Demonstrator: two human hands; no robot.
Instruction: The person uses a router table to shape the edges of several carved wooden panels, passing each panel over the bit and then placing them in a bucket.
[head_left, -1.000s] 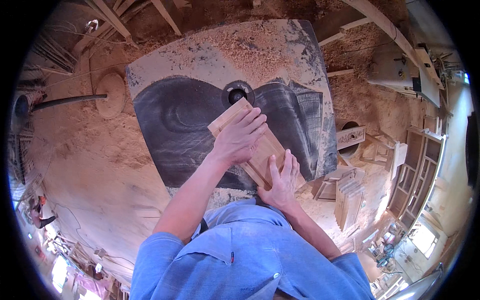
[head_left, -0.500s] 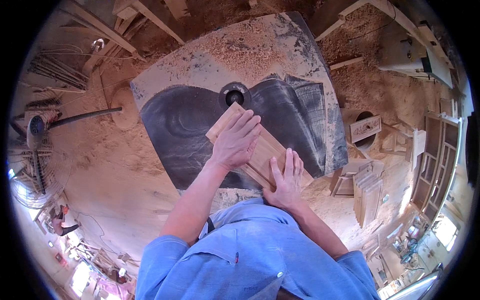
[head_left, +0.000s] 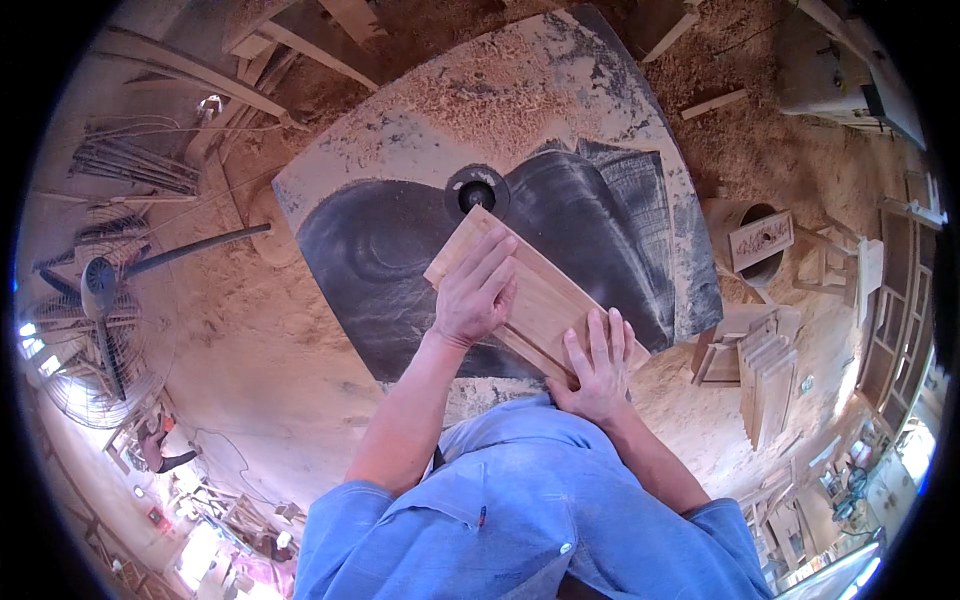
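Observation:
A flat wooden board with a groove along its near side lies slantwise on the dark machine table. Its far corner reaches the round black spindle set in the table. My left hand holds the board's far left part, fingers together across its top and the thumb low by the near edge. At the near right end is my right hand, its fingers over the top face and its thumb against the near edge. What the board's underside touches is hidden.
Wood shavings cover the table's far part. A standing fan is at the left. Stacked wooden pieces and a round duct with a carved panel stand to the right. Another person is at far lower left.
The whole view has shifted slightly to the right. My left fingers sit a little nearer the board's left edge, uncovering more of its top. The board's corner stays by the spindle.

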